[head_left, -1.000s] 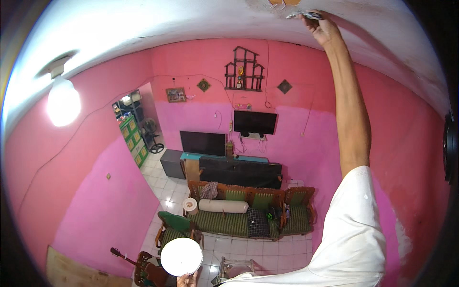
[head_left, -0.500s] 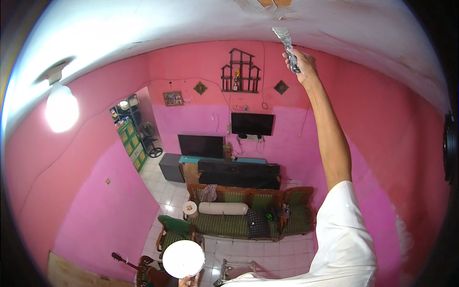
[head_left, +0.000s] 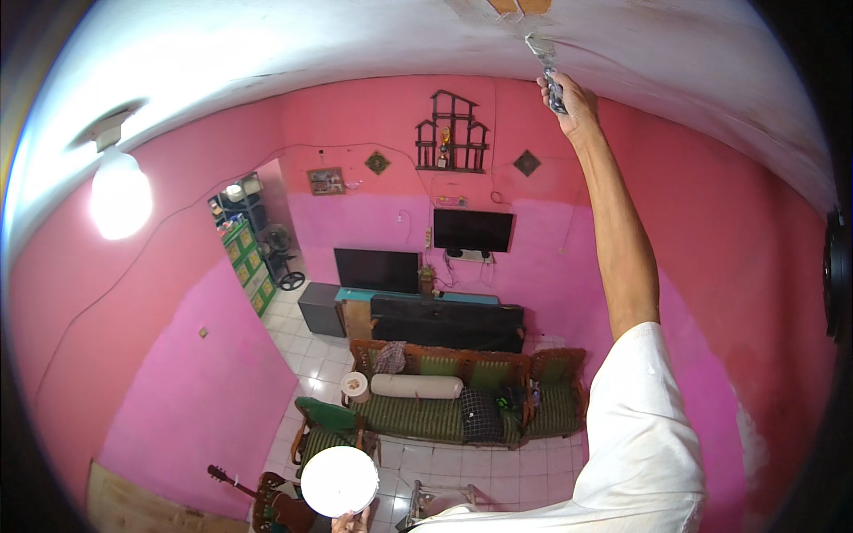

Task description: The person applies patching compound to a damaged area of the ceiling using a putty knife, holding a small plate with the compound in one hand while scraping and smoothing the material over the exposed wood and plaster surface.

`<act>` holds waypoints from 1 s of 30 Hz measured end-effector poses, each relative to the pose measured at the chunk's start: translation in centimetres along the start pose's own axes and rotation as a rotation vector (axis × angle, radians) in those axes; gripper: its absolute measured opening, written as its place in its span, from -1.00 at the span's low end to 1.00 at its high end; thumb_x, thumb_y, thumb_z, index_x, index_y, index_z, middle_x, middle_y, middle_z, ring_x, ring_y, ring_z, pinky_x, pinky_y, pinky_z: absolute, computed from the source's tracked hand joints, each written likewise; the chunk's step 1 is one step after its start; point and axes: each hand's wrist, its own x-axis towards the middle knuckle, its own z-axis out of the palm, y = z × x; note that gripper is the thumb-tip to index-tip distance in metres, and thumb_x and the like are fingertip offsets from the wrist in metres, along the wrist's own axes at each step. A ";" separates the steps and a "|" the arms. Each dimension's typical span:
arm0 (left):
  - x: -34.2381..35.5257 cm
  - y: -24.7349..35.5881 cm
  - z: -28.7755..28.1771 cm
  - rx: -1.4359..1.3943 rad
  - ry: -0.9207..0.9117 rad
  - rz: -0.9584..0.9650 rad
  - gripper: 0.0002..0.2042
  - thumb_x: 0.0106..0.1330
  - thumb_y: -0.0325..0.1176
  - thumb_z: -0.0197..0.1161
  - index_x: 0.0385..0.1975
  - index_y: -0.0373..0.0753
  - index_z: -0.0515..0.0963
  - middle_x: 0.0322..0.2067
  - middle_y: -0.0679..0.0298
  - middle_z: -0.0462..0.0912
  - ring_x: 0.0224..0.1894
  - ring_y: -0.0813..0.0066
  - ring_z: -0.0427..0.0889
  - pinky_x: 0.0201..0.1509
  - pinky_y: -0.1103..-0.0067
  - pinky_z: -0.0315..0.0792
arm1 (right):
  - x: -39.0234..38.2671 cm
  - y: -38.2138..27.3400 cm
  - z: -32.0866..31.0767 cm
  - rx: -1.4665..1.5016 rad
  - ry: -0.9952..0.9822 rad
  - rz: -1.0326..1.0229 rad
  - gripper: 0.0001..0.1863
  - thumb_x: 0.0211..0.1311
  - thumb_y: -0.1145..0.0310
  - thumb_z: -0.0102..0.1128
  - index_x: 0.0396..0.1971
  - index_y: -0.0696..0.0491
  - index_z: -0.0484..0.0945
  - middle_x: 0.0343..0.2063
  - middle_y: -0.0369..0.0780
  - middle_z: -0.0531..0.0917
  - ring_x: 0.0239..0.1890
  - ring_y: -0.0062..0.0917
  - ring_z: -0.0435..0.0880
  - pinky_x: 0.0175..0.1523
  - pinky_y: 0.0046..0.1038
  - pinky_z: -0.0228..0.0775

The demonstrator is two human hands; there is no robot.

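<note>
Putty knife: located at upper right of centre, raised against the backdrop of the white ceiling, just below an orange-brown patch in it. Blade points upward and slightly left, coated with pale residue; handle dark and smeared. Contact between blade and ceiling cannot be confirmed from this angle.

Right hand: fingers closed round the handle, which lies along the fingers on the left side of the hand. Wrist close to in line with the forearm. Arm extended well overhead, leaning left toward the hand; elbow only slightly bent. Upper arm covered by a white sleeve, which bunches in folds near the shoulder.

Left hand: partly visible at the lower edge. Fingertips pinch the near rim of a round white object, its pale face turned toward the camera; whether lid or tub cannot be determined. Thumb position unclear. The two hands are well apart, one high, one low.

Lit bulb hangs at left from the ceiling.
</note>
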 end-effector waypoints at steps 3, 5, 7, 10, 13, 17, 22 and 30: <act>-0.1 0.3 -0.4 0.049 -0.028 -0.009 -0.48 0.08 -0.65 0.03 0.12 -0.37 0.16 -0.03 0.11 0.39 -0.02 0.28 0.40 0.26 0.27 0.18 | -1.6 -1.4 0.9 0.029 -0.005 -0.003 -0.80 0.00 0.49 0.15 -0.39 0.30 0.45 -0.53 -0.05 0.58 -0.62 -0.50 0.54 -0.55 -0.58 0.43; -0.1 0.4 -0.6 0.059 -0.025 -0.019 -0.49 0.08 -0.65 0.01 0.11 -0.38 0.17 -0.01 0.09 0.38 0.01 0.26 0.38 0.26 0.27 0.17 | -2.7 -2.5 1.4 0.031 -0.002 -0.013 -0.80 -0.01 0.50 0.15 -0.39 0.31 0.45 -0.53 -0.05 0.58 -0.63 -0.50 0.54 -0.56 -0.58 0.42; -0.3 0.5 -0.5 0.050 -0.018 -0.034 -0.49 0.08 -0.65 0.00 0.11 -0.38 0.17 -0.01 0.08 0.37 0.02 0.24 0.38 0.26 0.27 0.18 | -3.7 -3.8 1.7 0.043 -0.021 0.001 -0.80 -0.02 0.51 0.14 -0.40 0.33 0.45 -0.53 -0.04 0.58 -0.62 -0.50 0.54 -0.55 -0.58 0.42; -0.3 0.4 -1.2 0.041 -0.020 -0.044 -0.50 0.06 -0.66 -0.01 0.10 -0.39 0.18 0.00 0.05 0.36 0.03 0.22 0.37 0.25 0.29 0.21 | -5.9 -5.9 2.5 -0.006 -0.029 0.008 -0.83 0.04 0.49 0.12 -0.38 0.27 0.47 -0.47 -0.06 0.59 -0.57 -0.56 0.53 -0.52 -0.63 0.42; -0.7 0.6 -1.6 0.052 -0.026 -0.051 -0.49 0.03 -0.67 -0.01 0.09 -0.40 0.19 0.00 0.04 0.36 0.03 0.21 0.37 0.23 0.30 0.24 | -8.1 -8.5 3.5 -0.034 0.005 0.016 -0.84 0.04 0.50 0.11 -0.38 0.26 0.46 -0.47 -0.07 0.59 -0.57 -0.57 0.52 -0.51 -0.65 0.42; -1.1 0.6 -2.8 0.031 -0.062 -0.065 -0.48 0.00 -0.68 -0.02 0.08 -0.40 0.20 0.00 0.04 0.36 0.02 0.21 0.38 0.22 0.31 0.26 | -10.6 -10.9 3.4 -0.016 -0.020 -0.001 -0.75 -0.02 0.50 0.12 -0.36 0.36 0.42 -0.53 -0.03 0.58 -0.60 -0.50 0.54 -0.52 -0.57 0.42; -2.8 1.0 -1.1 0.041 -0.113 -0.032 -0.48 0.00 -0.69 -0.03 0.08 -0.40 0.20 0.00 0.04 0.36 0.02 0.21 0.38 0.21 0.30 0.26 | -13.8 -11.2 1.8 -0.113 -0.068 -0.030 -0.79 0.04 0.46 0.08 -0.37 0.30 0.46 -0.53 -0.08 0.59 -0.64 -0.56 0.53 -0.60 -0.63 0.36; -2.5 0.9 -0.2 0.047 0.013 -0.008 -0.47 0.03 -0.69 -0.03 0.11 -0.40 0.16 0.01 0.03 0.35 0.05 0.20 0.36 0.23 0.29 0.24 | -7.6 -2.8 -2.4 -0.116 0.020 0.055 -0.77 0.07 0.37 0.11 -0.34 0.23 0.48 -0.50 -0.14 0.61 -0.63 -0.61 0.52 -0.59 -0.64 0.37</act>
